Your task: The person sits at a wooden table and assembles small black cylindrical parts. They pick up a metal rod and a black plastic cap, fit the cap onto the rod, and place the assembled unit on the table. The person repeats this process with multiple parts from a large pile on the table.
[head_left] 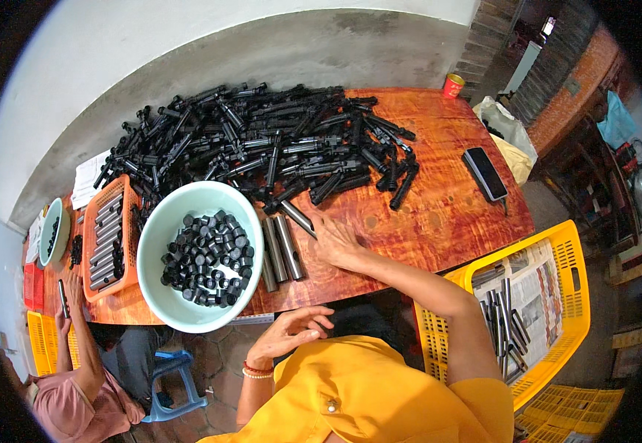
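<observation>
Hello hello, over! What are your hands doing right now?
Right hand open, flat on the table beside three grey metal tubes. Left hand open, empty, below the table edge. Pale bowl of black caps sits left of the tubes.

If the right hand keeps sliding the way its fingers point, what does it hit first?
The right hand lies flat on the table, fingers aimed up-left. Probably first in line is the slanted grey metal tube at its fingertips, then the pile of black parts; depth is unclear.

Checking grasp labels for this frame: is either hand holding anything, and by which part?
Nothing is held. The right hand lies open, palm down, on the wooden table beside the metal tubes. The left hand hangs empty below the table edge.
</observation>
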Tool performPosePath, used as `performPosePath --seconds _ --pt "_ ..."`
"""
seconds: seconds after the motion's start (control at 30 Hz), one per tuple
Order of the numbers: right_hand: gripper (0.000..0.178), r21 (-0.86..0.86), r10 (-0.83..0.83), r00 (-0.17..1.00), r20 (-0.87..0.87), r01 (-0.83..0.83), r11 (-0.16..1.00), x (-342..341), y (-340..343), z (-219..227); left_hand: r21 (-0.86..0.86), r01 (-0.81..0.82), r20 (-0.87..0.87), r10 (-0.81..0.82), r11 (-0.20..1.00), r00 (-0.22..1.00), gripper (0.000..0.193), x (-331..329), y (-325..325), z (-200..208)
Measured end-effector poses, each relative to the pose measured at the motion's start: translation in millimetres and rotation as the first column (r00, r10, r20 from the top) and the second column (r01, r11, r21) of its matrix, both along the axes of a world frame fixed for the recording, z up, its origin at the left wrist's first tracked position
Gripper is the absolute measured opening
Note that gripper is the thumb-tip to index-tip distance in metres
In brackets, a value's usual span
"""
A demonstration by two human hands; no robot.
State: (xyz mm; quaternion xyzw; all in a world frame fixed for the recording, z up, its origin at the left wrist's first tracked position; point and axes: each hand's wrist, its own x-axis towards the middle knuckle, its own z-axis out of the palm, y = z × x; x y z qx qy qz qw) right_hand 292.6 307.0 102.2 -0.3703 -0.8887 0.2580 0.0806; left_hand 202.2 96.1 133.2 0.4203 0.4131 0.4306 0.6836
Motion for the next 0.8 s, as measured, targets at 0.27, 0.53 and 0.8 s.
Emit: performPosePath --seconds 0.27,0.53,0.8 --pt "0.030 -0.183 0.242 0.968 -0.071 -0.251 0.951 75 25 20 -0.021 -0.273 -0.032 0.273 0.962 0.962 0.038 1 10 -4" --pt "0.033 -0.385 0.574 0.725 -0.381 -0.689 0.614 141 -24 95 -0.255 -0.147 0.323 0.228 0.956 0.918 0.054 17 30 -25" --pt "0.040 -0.145 0.328 0.860 -0.392 -0.409 0.901 163 -33 94 -0.199 0.264 0.533 -0.122 0.944 0.837 0.063 45 52 -10"
